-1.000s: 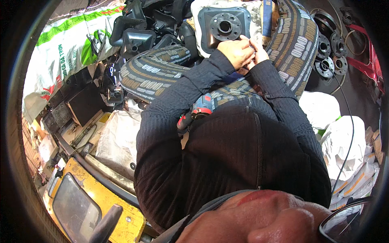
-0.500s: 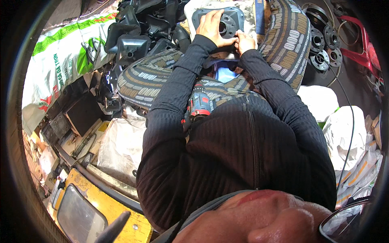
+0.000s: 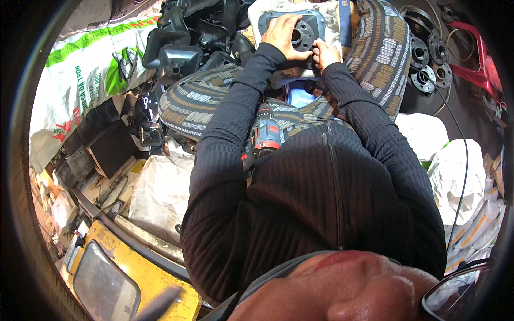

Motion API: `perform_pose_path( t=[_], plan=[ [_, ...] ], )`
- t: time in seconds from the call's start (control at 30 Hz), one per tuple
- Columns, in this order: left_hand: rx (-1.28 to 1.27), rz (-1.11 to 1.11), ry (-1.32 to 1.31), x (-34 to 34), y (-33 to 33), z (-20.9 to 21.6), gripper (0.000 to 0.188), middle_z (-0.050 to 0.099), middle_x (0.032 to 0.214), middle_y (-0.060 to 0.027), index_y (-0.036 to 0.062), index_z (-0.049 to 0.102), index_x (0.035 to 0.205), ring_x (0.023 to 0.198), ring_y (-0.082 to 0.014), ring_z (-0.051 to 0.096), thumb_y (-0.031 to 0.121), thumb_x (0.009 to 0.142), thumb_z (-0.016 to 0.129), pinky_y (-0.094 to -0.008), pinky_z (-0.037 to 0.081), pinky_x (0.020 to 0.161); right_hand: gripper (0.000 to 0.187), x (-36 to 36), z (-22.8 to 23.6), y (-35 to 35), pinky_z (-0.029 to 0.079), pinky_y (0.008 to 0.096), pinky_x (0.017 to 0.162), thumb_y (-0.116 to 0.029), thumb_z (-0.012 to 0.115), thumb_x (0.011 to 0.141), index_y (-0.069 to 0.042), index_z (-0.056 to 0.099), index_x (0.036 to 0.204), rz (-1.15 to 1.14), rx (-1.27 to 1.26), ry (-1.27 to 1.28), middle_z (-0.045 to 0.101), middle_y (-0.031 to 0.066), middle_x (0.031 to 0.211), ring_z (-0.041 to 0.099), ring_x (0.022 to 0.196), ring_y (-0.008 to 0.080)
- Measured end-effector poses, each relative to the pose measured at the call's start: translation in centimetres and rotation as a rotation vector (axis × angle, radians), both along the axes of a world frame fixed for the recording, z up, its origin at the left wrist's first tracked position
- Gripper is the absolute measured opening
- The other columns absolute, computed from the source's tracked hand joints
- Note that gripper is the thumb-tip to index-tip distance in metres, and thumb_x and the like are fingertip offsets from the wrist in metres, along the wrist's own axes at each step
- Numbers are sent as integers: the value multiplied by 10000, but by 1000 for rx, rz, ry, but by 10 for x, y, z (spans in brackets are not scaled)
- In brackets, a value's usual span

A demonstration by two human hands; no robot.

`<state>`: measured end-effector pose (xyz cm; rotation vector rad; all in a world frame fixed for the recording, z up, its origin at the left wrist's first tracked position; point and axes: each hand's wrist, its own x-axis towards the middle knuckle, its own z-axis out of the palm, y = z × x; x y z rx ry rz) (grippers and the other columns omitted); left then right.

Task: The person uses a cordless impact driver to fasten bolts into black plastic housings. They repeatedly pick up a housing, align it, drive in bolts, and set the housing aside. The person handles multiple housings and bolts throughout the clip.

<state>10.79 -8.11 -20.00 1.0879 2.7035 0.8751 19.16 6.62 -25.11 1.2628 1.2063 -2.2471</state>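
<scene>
A round dark metal flange (image 3: 304,36) with a central hole and smaller holes around it lies on a black rubber boot with a square rim (image 3: 319,19), in front of my lap. My left hand (image 3: 282,38) wraps the flange's left side, fingers over the top and thumb below. At the flange's lower right, my right hand (image 3: 327,55) is closed in a pinch, its fingertips close to the edge. Whatever those fingers hold is too small or hidden to make out. A blue and red cordless drill (image 3: 266,132) rests on my lap beside my left forearm.
More black rubber boots (image 3: 179,60) are heaped at the far left. Several metal flanges (image 3: 423,79) lie at the far right, near a cable and a red frame (image 3: 482,53). A white and green sack (image 3: 75,80) stands left; white bags (image 3: 455,166) sit right.
My right fingertips have moved slightly up along the flange's edge, away from my left thumb. My left hand keeps its hold. The whole view has shifted a little.
</scene>
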Motion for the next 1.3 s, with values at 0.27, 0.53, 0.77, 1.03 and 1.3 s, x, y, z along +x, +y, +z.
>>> perform_pose_path(
  t=[0.27,0.53,0.77,1.03,1.3],
  plan=[
    [-16,7,41,0,2,3,941,477,1251,-153,114,425,1318,1127,-345,475,476,540,811,-432,412,968,171,0,4,0,237,218,351,-271,487,942,-112,550,953,-14,-54,9,417,-59,595,344,426,58],
    [232,-136,176,36,7,59,493,627,999,-78,75,593,1131,908,-252,606,276,711,758,-368,478,804,279,22,40,27,484,318,575,-221,448,952,-11,593,1066,-405,-734,228,598,54,799,571,701,194],
    [42,-149,-15,64,13,81,297,601,925,-48,171,648,1086,790,-226,634,189,791,677,-335,529,665,316,30,60,15,500,425,903,-195,365,977,17,571,1090,-404,-885,238,631,168,1073,611,1007,308],
    [-93,-227,-1,65,2,78,219,625,902,-47,145,658,1005,781,-249,646,179,790,675,-333,540,665,290,38,58,8,520,392,869,-177,403,977,39,555,1095,-219,-942,243,626,197,1088,624,976,282],
    [163,39,-483,66,-4,80,169,691,901,-72,49,681,961,805,-138,670,101,802,700,-259,533,713,265,41,57,-1,558,399,802,-171,453,964,38,562,1085,-189,-907,156,631,167,1024,638,912,259]
  ],
)
